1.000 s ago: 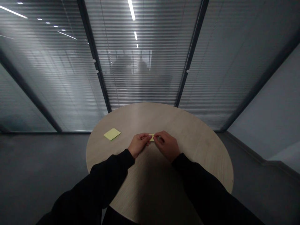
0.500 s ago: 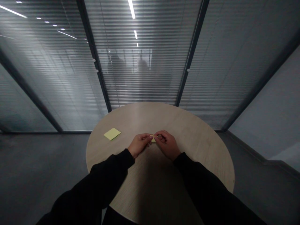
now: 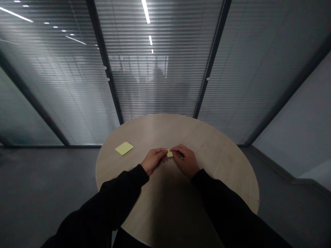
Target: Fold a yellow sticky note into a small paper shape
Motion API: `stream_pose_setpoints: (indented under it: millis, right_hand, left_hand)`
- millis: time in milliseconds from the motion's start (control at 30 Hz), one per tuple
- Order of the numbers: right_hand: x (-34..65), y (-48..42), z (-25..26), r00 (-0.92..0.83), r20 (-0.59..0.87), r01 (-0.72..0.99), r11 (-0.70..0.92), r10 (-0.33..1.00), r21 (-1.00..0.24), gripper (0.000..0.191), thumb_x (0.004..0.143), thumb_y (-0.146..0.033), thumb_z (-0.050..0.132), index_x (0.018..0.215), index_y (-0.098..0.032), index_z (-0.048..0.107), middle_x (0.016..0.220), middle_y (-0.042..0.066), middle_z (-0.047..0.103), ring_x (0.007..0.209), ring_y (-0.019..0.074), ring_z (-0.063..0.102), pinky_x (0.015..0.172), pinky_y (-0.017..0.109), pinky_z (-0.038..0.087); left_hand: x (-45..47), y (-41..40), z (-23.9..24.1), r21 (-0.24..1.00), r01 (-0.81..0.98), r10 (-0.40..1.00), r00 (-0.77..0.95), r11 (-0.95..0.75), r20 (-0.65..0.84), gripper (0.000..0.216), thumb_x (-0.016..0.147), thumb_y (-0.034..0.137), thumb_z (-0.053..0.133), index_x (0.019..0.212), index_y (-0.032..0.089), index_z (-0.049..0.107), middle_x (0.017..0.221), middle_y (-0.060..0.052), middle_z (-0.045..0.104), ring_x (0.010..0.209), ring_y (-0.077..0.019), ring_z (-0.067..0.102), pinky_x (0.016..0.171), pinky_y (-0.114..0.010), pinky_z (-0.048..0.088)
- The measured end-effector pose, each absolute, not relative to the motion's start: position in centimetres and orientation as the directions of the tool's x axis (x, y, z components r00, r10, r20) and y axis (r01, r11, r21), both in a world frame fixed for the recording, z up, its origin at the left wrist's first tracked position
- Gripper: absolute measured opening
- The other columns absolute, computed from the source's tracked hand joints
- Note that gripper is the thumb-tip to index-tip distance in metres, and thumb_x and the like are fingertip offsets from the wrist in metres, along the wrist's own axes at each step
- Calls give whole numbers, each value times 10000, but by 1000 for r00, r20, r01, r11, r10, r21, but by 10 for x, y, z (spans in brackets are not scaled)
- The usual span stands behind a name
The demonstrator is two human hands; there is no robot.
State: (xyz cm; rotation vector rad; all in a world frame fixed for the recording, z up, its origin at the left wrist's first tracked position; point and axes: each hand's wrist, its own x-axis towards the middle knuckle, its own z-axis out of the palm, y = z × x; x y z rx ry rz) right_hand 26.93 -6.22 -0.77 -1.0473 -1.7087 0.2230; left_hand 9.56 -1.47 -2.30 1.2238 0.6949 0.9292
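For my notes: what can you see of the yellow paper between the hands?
Only a small patch of the pale yellow paper shows, thin and matte, perhaps a sticky note. The right hand covers most of it; the fingertips of the left hand meet its edge. Its full shape and any folds cannot be told.

Item: yellow note [image 3: 169, 153], shifted slightly rightward since earlier; more of it now showing beside left hand [image 3: 154, 159].
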Motion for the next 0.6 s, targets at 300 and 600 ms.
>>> stream_pose_setpoints:
  millis: [300,600]
  right_hand:
    - [273,-57,-12,-191,791,603,705,581,-373,188,887,-94,565,926,-204,712,857,44,656,754,167,625,690,281,493]
    - [273,-58,-12,-217,800,634,704,560,-321,198,878,-86,546,917,-187,712,866,52,646,764,163,622,705,276,503]
  left_hand:
    - [96,-15,-22,967,-241,884,467,87,37,398,750,462,783,914,99,768,711,-40,627,637,-104,535,634,-237,410]
    - [95,-15,-22,961,-258,874,485,101,38,392,763,438,770,941,89,765,697,-35,625,631,-102,534,632,-237,403]
